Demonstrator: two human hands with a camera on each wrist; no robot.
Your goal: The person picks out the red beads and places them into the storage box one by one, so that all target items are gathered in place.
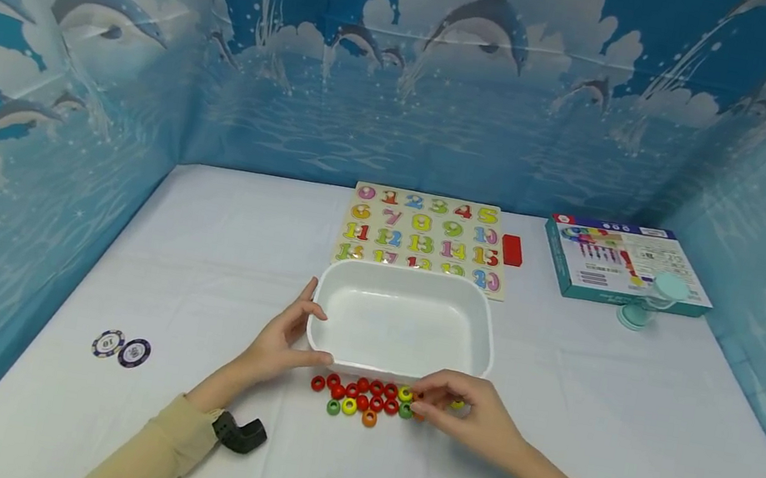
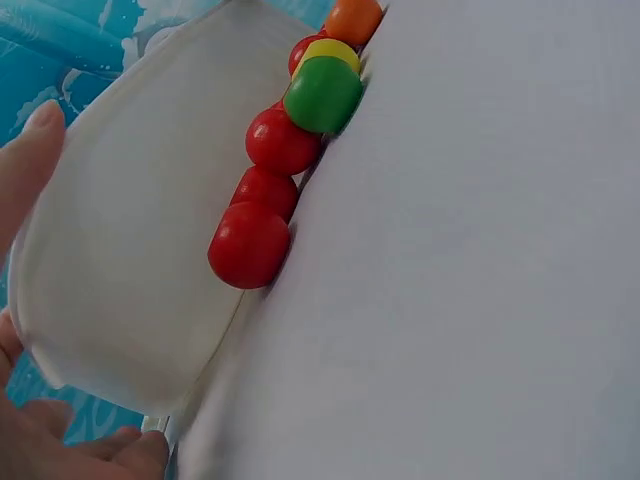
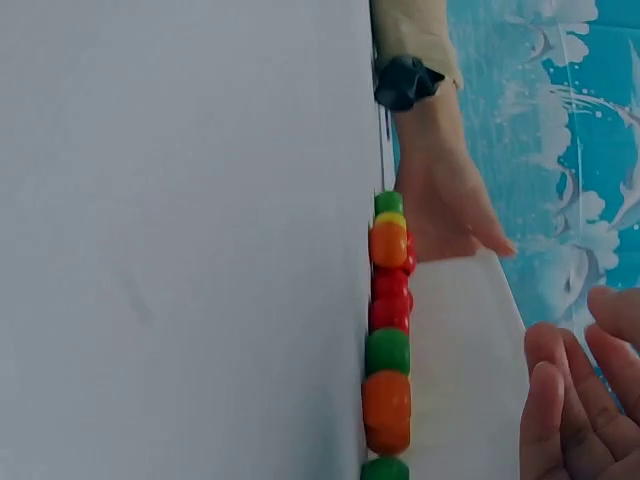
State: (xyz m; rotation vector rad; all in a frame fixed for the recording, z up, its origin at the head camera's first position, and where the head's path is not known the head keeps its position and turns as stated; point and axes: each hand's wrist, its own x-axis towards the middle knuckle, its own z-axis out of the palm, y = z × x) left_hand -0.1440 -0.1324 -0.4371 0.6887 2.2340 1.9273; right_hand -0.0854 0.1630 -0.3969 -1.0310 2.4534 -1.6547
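A white rectangular basin [image 1: 405, 336] stands in the middle of the table. My left hand [image 1: 277, 344] holds its left near corner, thumb at the front rim and fingers along the left side. Along the basin's near side lie several beads with holes: red beads [image 1: 361, 402], yellow beads [image 1: 349, 407], green beads [image 1: 334, 407] and orange beads [image 1: 369, 418]. My right hand [image 1: 472, 410] hovers over the right end of the beads, hiding some. Its fingers [image 3: 545, 400] are loosely bent, and no bead shows between them in the right wrist view.
Behind the basin lies a number puzzle board [image 1: 422, 233], with a red block [image 1: 512, 250] beside it. A boxed set [image 1: 622, 266] and a mint-green gadget [image 1: 635, 315] are at the back right. Two poker chips [image 1: 134, 353] lie at the left. A dolphin-print curtain [image 1: 417, 126] surrounds the table.
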